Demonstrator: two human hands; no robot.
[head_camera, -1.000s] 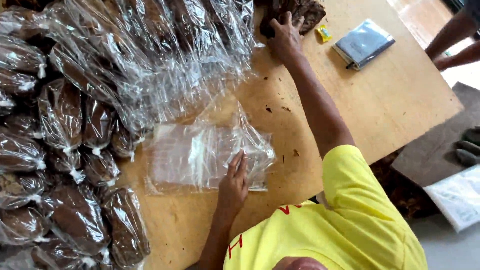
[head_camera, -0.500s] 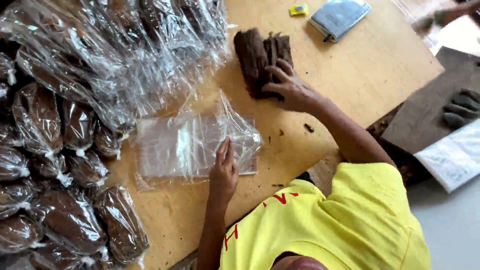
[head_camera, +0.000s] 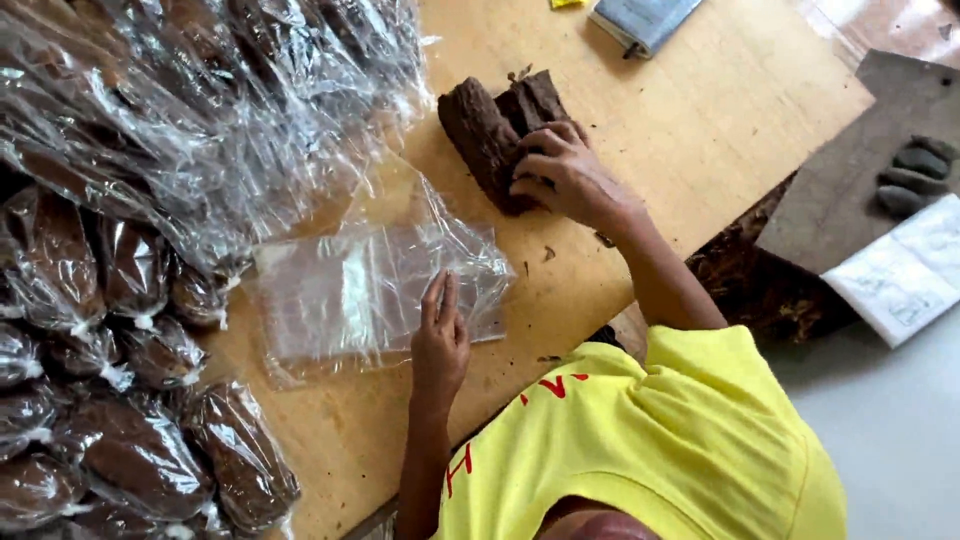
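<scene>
Two hands, left (head_camera: 440, 345) and right (head_camera: 562, 175). Two brown blocks (head_camera: 500, 130) near the table (head_camera: 700, 130) far edge. One flat stack of clear bags (head_camera: 370, 295). Filled bags (head_camera: 130, 450) along the left edge: too many to count.

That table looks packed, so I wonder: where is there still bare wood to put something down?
Bare wooden table lies right of the brown block, below the grey pouch. A smaller patch sits below the empty clear bags, near the edge. The left side is crowded with filled bags.
</scene>
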